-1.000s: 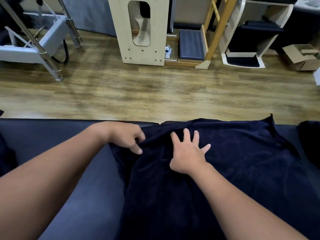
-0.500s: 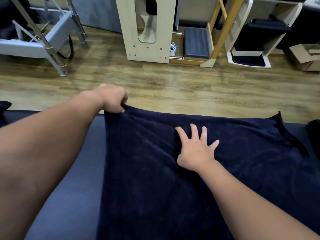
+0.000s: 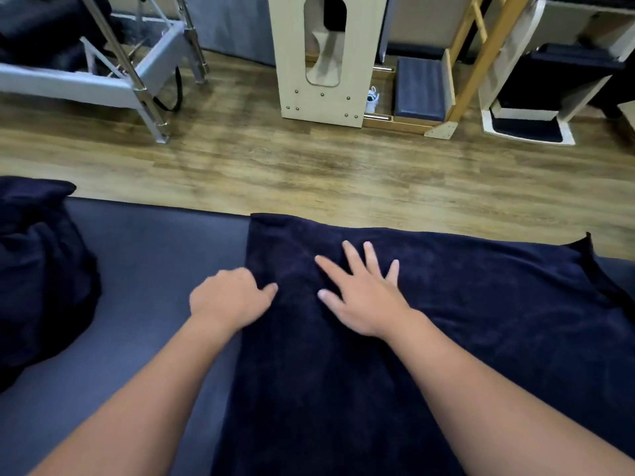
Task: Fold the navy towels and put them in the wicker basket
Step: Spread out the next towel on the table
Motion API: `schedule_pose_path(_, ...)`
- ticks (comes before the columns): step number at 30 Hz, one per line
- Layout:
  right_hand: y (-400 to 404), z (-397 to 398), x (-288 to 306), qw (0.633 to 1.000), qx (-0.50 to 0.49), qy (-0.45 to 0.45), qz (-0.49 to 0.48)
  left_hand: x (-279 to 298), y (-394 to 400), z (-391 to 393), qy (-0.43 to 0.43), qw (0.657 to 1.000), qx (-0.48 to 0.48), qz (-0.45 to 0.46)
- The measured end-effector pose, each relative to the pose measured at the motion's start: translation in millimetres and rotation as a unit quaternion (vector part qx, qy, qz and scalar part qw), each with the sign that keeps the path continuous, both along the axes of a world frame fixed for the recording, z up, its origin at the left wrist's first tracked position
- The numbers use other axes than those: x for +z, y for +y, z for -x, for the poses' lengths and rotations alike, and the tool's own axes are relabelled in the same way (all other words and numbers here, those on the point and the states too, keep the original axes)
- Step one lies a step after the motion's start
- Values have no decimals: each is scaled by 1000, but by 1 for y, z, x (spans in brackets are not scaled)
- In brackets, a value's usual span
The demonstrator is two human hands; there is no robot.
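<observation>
A: How many towels do you see?
B: Two: one navy towel (image 3: 429,338) spread flat on your padded table (image 3: 147,269), one bunched towel (image 3: 37,269) at left.

A: Your two hands?
B: Right hand (image 3: 360,297) splayed flat on the spread towel; left hand (image 3: 230,297) loosely curled at its left edge, grip unclear.

A: Beyond?
B: One wooden floor (image 3: 309,166).
</observation>
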State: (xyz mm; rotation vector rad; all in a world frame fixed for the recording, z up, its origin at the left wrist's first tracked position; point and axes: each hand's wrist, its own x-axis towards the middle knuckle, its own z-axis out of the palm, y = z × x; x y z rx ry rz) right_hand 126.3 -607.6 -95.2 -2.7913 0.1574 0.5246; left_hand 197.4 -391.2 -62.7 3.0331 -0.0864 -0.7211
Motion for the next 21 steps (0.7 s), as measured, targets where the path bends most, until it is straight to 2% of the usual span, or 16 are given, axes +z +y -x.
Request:
schedule_pose_path(1,8,-2,-4,1000,18,10,19,1,4,10,26,1000,8,2)
schedule_pose_path(3,22,-12,-8,999,-8,25,44,-1,15,28,80,995,29,46)
schedule_pose_path(6,43,-35,-4,996,-47,48,54,-8,26,50,62,969,124,206)
schedule_pose_path(9,67,-52,2,997,63,-13,40,-13,39,69,76,914,226,327)
schedule_pose_path(11,81,-56,5,982,173,-65,43,-19,52,83,152,909,217,323)
schedule_pose_path(13,94,-60,9,964,247,-63,70,-21,70,98,203,901,211,321)
schedule_pose_path(14,100,-62,11,959,265,-53,87,-20,78,104,215,886,220,348)
schedule_pose_path(17,114,-72,24,956,265,-69,107,-15,90,121,236,805,277,469)
schedule_pose_path(18,119,-77,28,954,265,-81,115,-15,93,127,240,793,275,488)
schedule_pose_path(21,128,-87,36,960,229,-109,122,-13,98,143,261,812,258,454)
